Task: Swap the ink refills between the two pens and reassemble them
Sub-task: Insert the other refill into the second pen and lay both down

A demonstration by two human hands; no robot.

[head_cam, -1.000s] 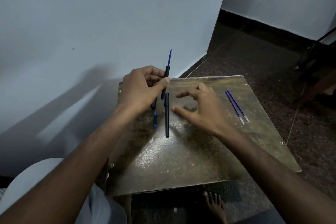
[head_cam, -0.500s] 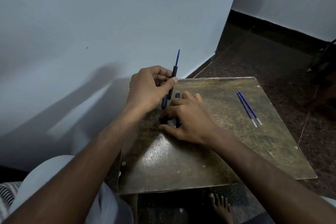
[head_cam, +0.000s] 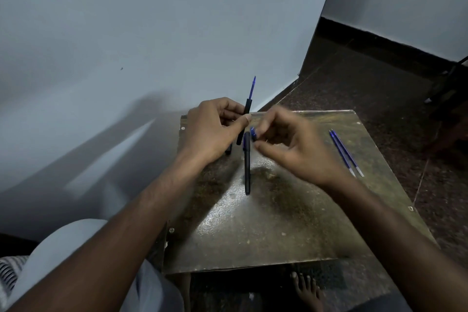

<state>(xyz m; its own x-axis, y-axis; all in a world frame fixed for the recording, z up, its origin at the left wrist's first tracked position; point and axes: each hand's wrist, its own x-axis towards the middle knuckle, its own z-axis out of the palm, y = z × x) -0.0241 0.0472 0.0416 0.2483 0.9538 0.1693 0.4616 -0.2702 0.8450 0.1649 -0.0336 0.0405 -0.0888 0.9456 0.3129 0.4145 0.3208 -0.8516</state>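
My left hand (head_cam: 212,129) grips a black pen barrel (head_cam: 247,109) held upright over the table's far left corner, with a blue refill (head_cam: 252,87) sticking out of its top. My right hand (head_cam: 291,144) hovers just right of it, pinching a small blue pen piece (head_cam: 253,133) between thumb and fingers. A second black pen barrel (head_cam: 247,164) lies flat on the table, pointing toward me, below both hands. Two loose blue refills (head_cam: 345,153) lie side by side at the table's right.
The worn brown table (head_cam: 278,223) stands close to a pale wall on the left. Another small dark pen piece (head_cam: 51,152) is partly hidden under my left hand. My bare foot (head_cam: 306,289) shows below the table's near edge. Dark furniture stands at far right.
My right hand came down onto the table beside the lying barrel, then lifted with the small blue piece toward the pen in my left hand. The left hand kept still.
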